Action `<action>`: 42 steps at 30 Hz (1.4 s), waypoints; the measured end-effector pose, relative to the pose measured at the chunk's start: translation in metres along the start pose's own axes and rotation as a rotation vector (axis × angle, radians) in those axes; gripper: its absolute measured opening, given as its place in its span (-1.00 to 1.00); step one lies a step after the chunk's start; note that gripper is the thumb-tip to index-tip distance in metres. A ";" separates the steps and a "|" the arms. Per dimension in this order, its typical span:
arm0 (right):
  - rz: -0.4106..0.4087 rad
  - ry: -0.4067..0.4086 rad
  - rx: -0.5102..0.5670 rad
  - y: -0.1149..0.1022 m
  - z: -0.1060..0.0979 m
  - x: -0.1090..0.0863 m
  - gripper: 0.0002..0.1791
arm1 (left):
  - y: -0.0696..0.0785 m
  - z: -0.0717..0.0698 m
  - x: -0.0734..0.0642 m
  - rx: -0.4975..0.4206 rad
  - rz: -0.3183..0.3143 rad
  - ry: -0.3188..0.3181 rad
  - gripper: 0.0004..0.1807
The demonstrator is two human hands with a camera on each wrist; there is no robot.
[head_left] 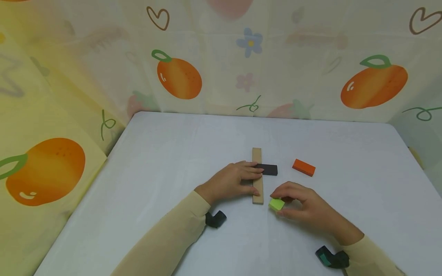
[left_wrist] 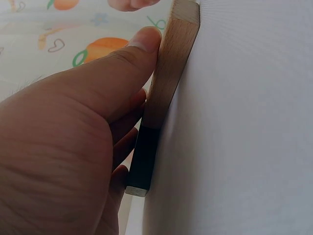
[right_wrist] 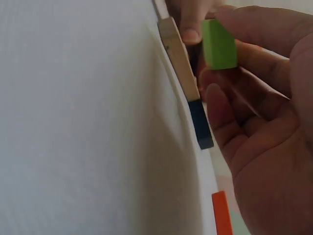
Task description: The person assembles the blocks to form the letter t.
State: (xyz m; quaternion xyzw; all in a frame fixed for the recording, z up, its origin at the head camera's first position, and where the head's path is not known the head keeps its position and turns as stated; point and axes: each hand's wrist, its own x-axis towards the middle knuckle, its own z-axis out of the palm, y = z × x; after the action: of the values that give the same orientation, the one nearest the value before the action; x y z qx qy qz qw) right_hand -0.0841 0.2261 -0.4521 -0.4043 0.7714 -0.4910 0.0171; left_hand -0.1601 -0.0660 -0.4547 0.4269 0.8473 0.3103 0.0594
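Note:
My left hand (head_left: 238, 178) lies with its fingers stretched over a long, narrow wooden strip (head_left: 257, 155) and its fingertips on the black block (head_left: 270, 170). Its thumb touches the strip near the close end. The black block sticks out to the right of the strip. In the left wrist view, the thumb is against the pale wood (left_wrist: 168, 63), and a dark section (left_wrist: 143, 156) lies beyond it. My right hand (head_left: 302, 203) pinches a small lime-green block (head_left: 276, 204) between thumb and fingers, just right of the strip. The right wrist view shows this green block (right_wrist: 220, 46) raised above the wood.
An orange block (head_left: 304, 168) lies apart on the white table (head_left: 172, 142), to the right of the black one. Behind and to the left hangs a cloth (head_left: 214, 57) printed with fruit. Dark straps (head_left: 215, 219) sit by both wrists.

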 end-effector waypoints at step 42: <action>0.183 -0.126 -0.295 -0.008 0.016 -0.001 -0.71 | 0.000 0.001 0.001 -0.014 0.005 0.011 -0.31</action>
State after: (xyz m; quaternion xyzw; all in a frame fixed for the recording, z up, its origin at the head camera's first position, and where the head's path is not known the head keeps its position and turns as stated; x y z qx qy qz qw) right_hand -0.0713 0.2134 -0.4549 -0.3605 0.8661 -0.3425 0.0505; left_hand -0.1601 -0.0648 -0.4557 0.4268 0.8444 0.3188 0.0569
